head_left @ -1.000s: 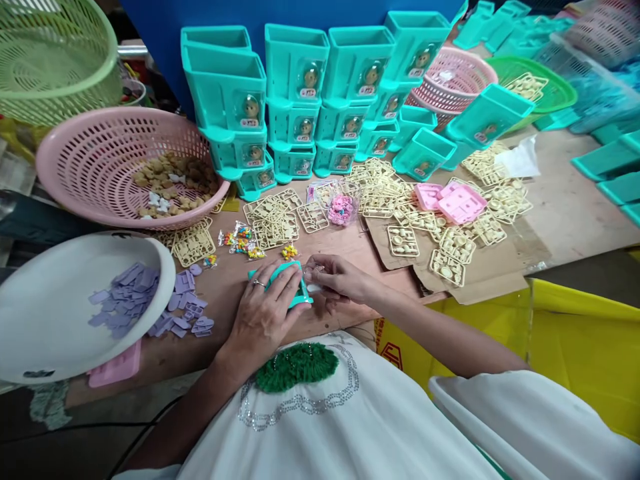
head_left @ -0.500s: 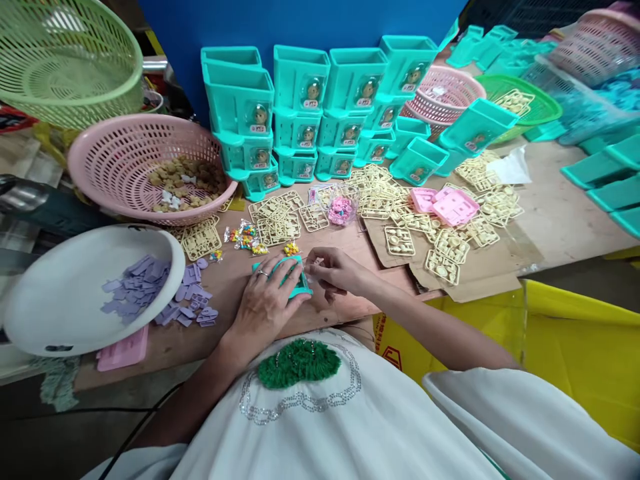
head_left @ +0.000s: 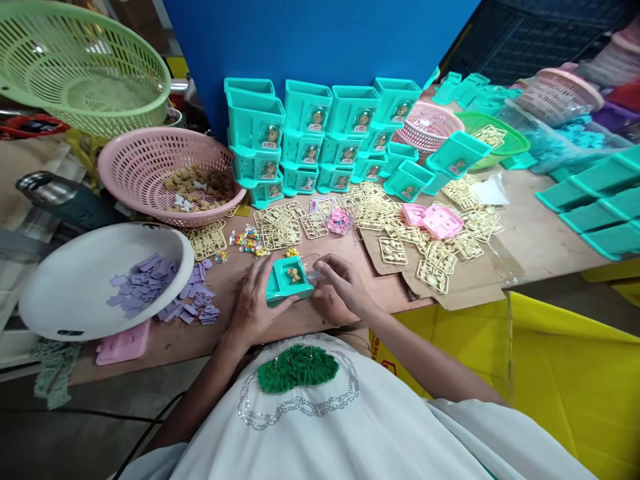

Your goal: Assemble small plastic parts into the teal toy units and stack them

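At the near table edge, the left hand grasps a teal toy box lying face up, its long axis running left to right, a small brown figure showing in its window. The right hand rests half-curled against the box's right end, fingertips touching it. Left, a white bowl holds purple pieces. Farther, a pink basket holds tan figures; stacked teal boxes stand behind.

L hand turned teal box face-up; figure inside, prob. bear.
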Action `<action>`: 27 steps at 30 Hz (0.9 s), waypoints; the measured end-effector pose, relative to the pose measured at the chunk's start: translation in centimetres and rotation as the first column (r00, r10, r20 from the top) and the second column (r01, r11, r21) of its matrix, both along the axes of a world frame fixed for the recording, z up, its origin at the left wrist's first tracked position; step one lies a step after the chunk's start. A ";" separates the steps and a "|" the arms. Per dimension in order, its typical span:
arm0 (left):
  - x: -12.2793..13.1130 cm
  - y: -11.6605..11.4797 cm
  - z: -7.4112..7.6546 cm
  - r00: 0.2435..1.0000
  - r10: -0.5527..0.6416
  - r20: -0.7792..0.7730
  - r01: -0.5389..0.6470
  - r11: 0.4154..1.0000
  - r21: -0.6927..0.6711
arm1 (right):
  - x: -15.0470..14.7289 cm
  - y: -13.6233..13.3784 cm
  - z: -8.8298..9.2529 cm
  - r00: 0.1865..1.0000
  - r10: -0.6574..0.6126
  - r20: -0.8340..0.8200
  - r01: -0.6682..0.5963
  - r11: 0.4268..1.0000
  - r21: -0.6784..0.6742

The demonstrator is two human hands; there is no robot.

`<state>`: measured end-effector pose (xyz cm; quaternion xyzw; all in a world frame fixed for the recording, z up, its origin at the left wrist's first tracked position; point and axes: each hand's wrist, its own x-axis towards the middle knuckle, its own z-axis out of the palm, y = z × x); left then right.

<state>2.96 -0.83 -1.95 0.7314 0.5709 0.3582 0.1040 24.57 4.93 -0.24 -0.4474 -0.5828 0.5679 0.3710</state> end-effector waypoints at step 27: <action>0.2 -1.1 -3.8 0.978 0.026 0.207 -0.026 1.000 -0.005 | 0.2 -0.3 -0.9 0.961 -0.005 0.277 -0.165 0.790 0.590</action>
